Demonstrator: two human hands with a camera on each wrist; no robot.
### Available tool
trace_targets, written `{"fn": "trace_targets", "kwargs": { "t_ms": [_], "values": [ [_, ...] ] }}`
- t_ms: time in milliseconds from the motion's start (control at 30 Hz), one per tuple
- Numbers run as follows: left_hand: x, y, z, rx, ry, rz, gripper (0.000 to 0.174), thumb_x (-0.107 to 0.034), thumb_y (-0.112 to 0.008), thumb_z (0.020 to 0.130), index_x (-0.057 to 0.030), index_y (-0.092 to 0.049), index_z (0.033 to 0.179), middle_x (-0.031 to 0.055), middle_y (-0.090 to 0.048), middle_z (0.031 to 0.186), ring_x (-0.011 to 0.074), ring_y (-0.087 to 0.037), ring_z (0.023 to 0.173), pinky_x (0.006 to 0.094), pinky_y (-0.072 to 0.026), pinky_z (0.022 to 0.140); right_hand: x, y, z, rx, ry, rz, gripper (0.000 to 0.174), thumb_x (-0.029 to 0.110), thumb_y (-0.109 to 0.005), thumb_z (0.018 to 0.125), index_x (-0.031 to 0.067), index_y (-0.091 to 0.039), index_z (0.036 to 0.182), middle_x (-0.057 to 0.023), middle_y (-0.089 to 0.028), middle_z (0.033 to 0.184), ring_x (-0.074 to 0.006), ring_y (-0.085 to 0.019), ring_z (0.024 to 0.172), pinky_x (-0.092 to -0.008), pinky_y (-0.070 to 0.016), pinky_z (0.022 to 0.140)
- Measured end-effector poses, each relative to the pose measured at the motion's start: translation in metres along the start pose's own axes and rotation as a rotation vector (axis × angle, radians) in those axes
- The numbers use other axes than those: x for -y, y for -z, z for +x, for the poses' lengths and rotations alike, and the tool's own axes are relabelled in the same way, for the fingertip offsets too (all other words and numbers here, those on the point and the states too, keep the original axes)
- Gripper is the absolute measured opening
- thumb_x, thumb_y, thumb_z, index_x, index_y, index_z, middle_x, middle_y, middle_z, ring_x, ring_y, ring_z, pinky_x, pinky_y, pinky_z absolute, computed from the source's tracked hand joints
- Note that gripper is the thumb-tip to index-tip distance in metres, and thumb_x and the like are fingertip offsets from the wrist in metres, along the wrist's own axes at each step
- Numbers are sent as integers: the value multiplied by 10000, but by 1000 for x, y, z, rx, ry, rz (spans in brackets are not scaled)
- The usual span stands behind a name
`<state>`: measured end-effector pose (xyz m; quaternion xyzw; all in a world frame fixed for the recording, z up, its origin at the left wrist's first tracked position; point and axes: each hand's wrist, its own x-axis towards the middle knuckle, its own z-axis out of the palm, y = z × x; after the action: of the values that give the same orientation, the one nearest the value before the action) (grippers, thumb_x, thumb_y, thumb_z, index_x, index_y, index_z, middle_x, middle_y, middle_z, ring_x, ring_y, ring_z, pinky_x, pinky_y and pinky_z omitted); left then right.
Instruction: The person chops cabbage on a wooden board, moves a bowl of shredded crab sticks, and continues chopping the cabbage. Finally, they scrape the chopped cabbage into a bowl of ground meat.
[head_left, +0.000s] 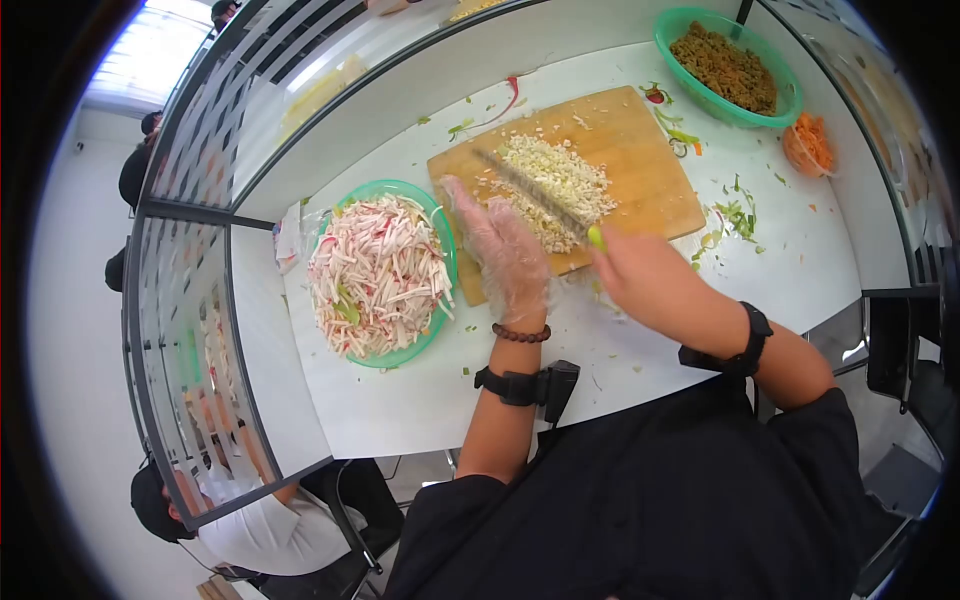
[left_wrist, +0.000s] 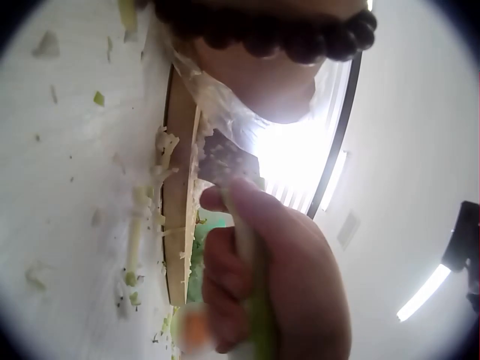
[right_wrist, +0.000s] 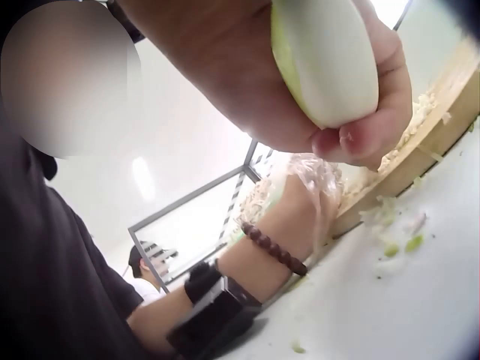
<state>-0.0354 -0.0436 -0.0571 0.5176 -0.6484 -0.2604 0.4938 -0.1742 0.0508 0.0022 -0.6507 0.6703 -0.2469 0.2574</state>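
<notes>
My right hand (head_left: pixel 635 272) grips the green and white handle (right_wrist: pixel 330 64) of a knife (head_left: pixel 535 195), whose blade lies across finely chopped pale pieces (head_left: pixel 570 180) on the wooden cutting board (head_left: pixel 650 160). Bits cling to the blade (left_wrist: pixel 229 159) in the left wrist view. My left hand (head_left: pixel 508 255), in a clear plastic glove, is held at the board's left part beside the blade, its fingers extended and pointing away from me. Whether it touches the board or the pieces I cannot tell.
Left of the board stands a green bowl (head_left: pixel 450 235) heaped with pale and pink strips. At the back right are a green bowl (head_left: pixel 672 50) of brown food and a small container of orange shreds (head_left: pixel 808 145). Green scraps (head_left: pixel 738 215) litter the white table (head_left: pixel 800 235); partitions enclose it.
</notes>
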Motion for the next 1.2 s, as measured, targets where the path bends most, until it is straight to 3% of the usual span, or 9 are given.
{"fn": "trace_targets", "kwargs": {
  "t_ms": [100,233,400,533,933,1067,1100,1200],
  "values": [
    [5,0,0,32,-14,70,571,-237,-349,1035,3,-197,1530,220,-303,1557,341,-306,1430,383,-240,1163,-9,9,11,-127,-18,-66,235,169,-533,947,-58,-537,886,-262,-596,665,-460,-597,633,-528,-481,600],
    [4,-5,7,47,-35,64,575,-237,-337,1033,-6,-184,1537,221,-286,1564,342,-285,1442,383,-229,1171,-24,6,17,-141,57,-143,256,176,-536,947,-61,-549,850,-269,-593,663,-468,-595,640,-537,-480,609],
    [-8,0,3,66,52,-3,584,-236,-342,1022,26,-205,1526,206,-252,1584,320,-233,1468,368,-173,1197,-16,4,12,-28,15,-88,248,177,-533,960,-65,-520,903,-277,-586,693,-470,-591,706,-536,-458,650],
    [3,-3,3,59,22,-55,585,-259,-337,1033,-16,-187,1543,187,-250,1590,327,-227,1470,374,-186,1191,-10,0,8,-18,18,-64,238,164,-539,954,-71,-526,917,-277,-587,689,-475,-587,702,-533,-465,652],
    [1,-1,4,39,-16,6,577,-228,-374,1028,-1,-210,1532,216,-263,1577,337,-266,1455,388,-220,1180,-8,-12,4,7,66,-86,255,171,-543,947,-81,-552,909,-275,-594,651,-472,-597,636,-529,-486,608],
    [4,-2,4,33,-26,2,578,-226,-372,1024,12,-212,1527,226,-259,1575,337,-264,1456,387,-217,1181,6,-1,0,-4,-43,-44,241,171,-548,950,-60,-528,883,-272,-588,644,-468,-587,625,-535,-470,605],
    [-1,-1,4,40,-3,-96,603,-210,-414,1006,121,-221,1472,310,-240,1546,416,-202,1462,437,-157,1205,3,0,1,8,-22,-64,234,168,-551,953,-56,-527,889,-276,-585,647,-472,-584,626,-533,-461,602],
    [-6,0,6,41,3,-68,603,-212,-422,1006,127,-228,1465,315,-245,1541,418,-205,1460,439,-161,1204,-4,1,4,16,-7,-89,222,164,-561,957,-48,-524,901,-283,-578,652,-478,-573,623,-532,-438,590]
  ]
}}
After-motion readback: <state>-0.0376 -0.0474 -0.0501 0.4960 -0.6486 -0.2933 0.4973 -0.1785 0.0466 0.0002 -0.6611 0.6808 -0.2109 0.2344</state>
